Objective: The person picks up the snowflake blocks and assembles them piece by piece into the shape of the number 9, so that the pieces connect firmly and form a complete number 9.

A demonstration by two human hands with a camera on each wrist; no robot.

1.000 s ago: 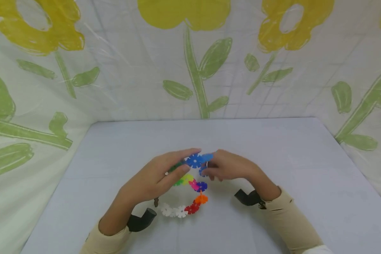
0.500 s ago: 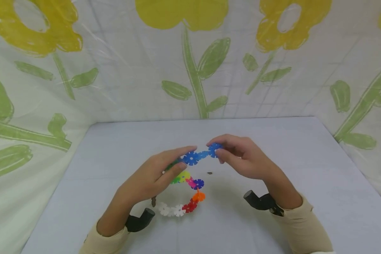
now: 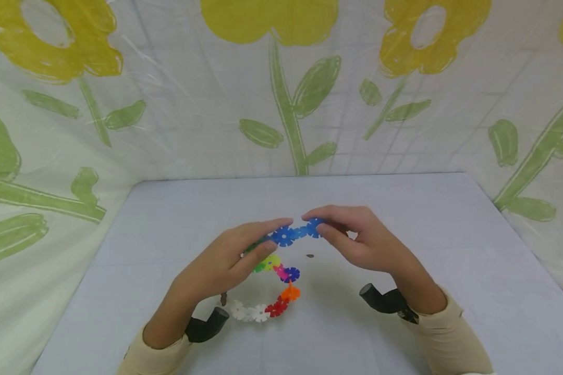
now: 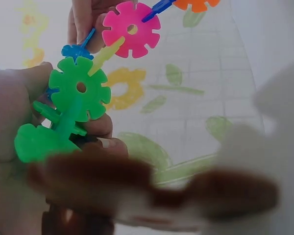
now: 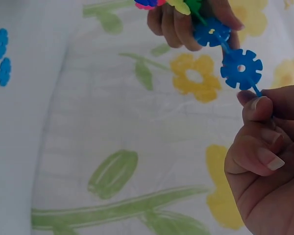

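A chain of linked plastic snowflake discs [image 3: 261,313] hangs from my left hand [image 3: 227,260], curving through white, red, orange, dark blue, pink, yellow and green. My left hand pinches its blue and green end between thumb and fingers, above the table. From there a short run of blue snowflake discs [image 3: 283,236] stretches across to my right hand [image 3: 356,237]. Thumb and fingertips of that hand pinch the outermost blue snowflake disc [image 3: 314,227]. In the right wrist view a middle blue snowflake disc [image 5: 241,68] faces the camera between the two hands. Brown pieces [image 4: 152,181] blur close to the left wrist camera.
A small brown bit [image 3: 310,255] appears below the hands in the head view. Two loose blue snowflake discs [image 5: 2,56] show at the left of the right wrist view. A flower-printed cloth [image 3: 192,130] hangs behind the white table [image 3: 403,208].
My right hand has turned and risen to pinch the end blue disc, then shifted slightly back toward the left hand. The left hand barely moves; the hanging chain swings a little left.
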